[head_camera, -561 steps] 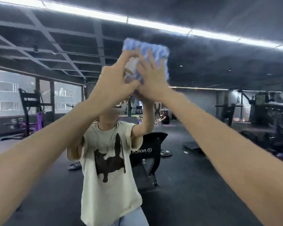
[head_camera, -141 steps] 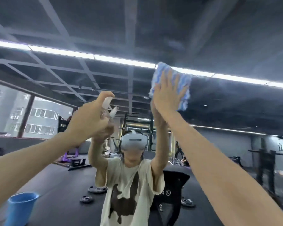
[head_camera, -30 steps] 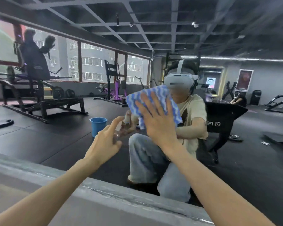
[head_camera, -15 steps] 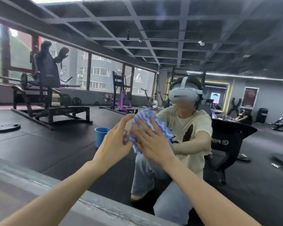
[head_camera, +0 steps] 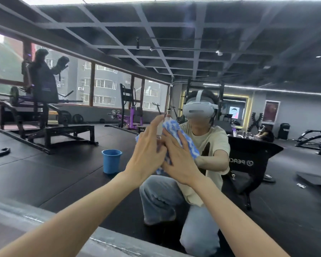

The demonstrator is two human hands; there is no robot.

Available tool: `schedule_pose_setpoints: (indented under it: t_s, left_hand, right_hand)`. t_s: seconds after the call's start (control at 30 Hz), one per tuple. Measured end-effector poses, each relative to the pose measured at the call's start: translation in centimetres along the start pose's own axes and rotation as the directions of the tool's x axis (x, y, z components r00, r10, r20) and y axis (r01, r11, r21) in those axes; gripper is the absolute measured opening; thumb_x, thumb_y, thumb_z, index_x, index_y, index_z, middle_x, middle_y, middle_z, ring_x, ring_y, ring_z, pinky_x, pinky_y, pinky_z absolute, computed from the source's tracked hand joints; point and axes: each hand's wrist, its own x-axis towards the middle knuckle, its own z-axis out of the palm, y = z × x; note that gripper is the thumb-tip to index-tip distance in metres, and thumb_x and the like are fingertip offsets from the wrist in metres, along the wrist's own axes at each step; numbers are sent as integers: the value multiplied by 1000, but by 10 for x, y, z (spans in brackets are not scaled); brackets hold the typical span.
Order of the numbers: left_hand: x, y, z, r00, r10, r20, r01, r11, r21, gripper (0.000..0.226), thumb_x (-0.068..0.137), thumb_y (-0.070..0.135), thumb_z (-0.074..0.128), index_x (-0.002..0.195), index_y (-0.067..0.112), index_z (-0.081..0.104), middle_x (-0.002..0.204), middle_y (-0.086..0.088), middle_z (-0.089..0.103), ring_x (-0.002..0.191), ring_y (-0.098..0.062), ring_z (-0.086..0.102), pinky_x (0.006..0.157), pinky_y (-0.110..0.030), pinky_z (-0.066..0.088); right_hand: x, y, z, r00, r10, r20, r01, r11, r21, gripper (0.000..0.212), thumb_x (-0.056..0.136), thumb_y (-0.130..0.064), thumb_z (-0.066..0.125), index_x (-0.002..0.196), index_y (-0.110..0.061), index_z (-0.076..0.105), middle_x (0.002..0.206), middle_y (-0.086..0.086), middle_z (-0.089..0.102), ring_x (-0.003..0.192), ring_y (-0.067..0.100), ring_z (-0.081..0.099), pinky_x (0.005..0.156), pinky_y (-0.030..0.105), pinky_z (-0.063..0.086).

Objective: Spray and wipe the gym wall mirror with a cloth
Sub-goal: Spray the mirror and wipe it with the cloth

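Gym interior seen by reflection in the wall mirror [head_camera: 248, 52]: black grid ceiling, dark rubber floor, and windows [head_camera: 104, 89] facing apartment blocks, well to the left of both hands. A grey ledge [head_camera: 17, 219] runs along the mirror's lower edge, beneath the forearms.

Both arms reach forward to the glass, and the hands meet near the centre of the view. The right hand [head_camera: 180, 164] lies flat with its fingers spread and straight, palm pressing the blue-and-white cloth [head_camera: 185, 140] against the mirror. The cloth shows above and to the right of this hand, and a small corner hangs below it. The left hand [head_camera: 146, 154], just beside and touching the right, has its thumb raised and its fingers curved round a small pale spray bottle [head_camera: 167, 119]. Only the bottle's top is visible, above the cloth's upper edge; the rest is hidden behind the hand.

Behind the hands, the mirror shows a kneeling person [head_camera: 209, 145] in a beige T-shirt and jeans, wearing a white headset [head_camera: 198, 110]. A blue bucket [head_camera: 111, 161] stands on the reflected floor, left of the left hand. A black weight machine [head_camera: 44, 108] stands farther left.
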Motion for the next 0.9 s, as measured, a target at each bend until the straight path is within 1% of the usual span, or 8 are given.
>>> schedule_pose_setpoints:
  t_s: [0.1,0.2,0.3,0.37,0.43,0.57,0.7,0.9]
  left_hand:
    - [6,-2,-3,999,46,8,-46,997,54,77,81,-4,46,148,28,23,120,-3,52,88,-7,43,91,-24,32]
    - [9,0,-6,998,55,26,-55,998,17,74,84,-2,45,148,28,23,135,-7,47,101,-17,47,87,-21,29]
    - [12,1,-9,999,22,39,-19,998,-57,73,84,-2,46,146,30,24,124,-10,55,81,-11,54,75,-19,33]
    - [17,4,-11,1000,9,29,-6,992,-126,72,83,-3,47,146,26,26,96,-8,64,65,1,53,65,-17,36]
    - [19,6,-12,1000,20,17,-17,987,-161,68,87,3,50,146,24,24,68,2,59,63,7,53,65,-14,41]
    - [15,-7,-16,995,62,79,-38,959,-281,61,96,45,40,149,33,12,99,-7,68,93,-13,62,91,-36,46]
    - [13,-18,-20,976,159,151,-142,983,-115,59,99,20,45,151,13,19,147,-14,39,131,-28,43,106,-31,33]
    - [48,-50,-45,867,441,229,-497,787,365,41,82,16,37,122,9,41,109,-13,59,94,-33,59,84,-39,44]
  right_hand:
    - [3,-11,-4,997,75,34,-77,996,42,59,77,-41,41,125,-11,54,135,1,57,143,10,31,120,31,-7]
    - [6,-23,-17,965,214,150,-237,958,162,66,78,-44,45,134,-9,46,145,-3,46,133,-26,7,118,24,-13]
    - [10,-32,-29,930,283,233,-341,901,267,62,69,-47,49,125,-20,47,137,-23,34,111,-43,-2,112,13,-15]
    - [17,-43,-32,905,366,217,-420,851,316,40,67,-42,52,105,-30,49,125,-17,53,117,-23,30,118,21,4]
    - [24,-49,-34,872,462,159,-485,778,398,21,75,-19,61,90,-33,54,95,-16,61,91,-14,51,98,15,35]
    - [25,-60,-38,840,537,80,-537,800,267,10,89,0,59,95,-7,62,83,-15,57,76,-16,53,74,7,40]
    - [23,-67,-52,720,694,-27,-666,701,256,33,89,-10,69,117,-4,51,112,8,62,94,11,59,90,19,48]
    - [41,-81,-78,694,710,-117,-675,699,237,80,91,-5,55,149,-37,9,91,22,62,81,34,66,86,48,55]
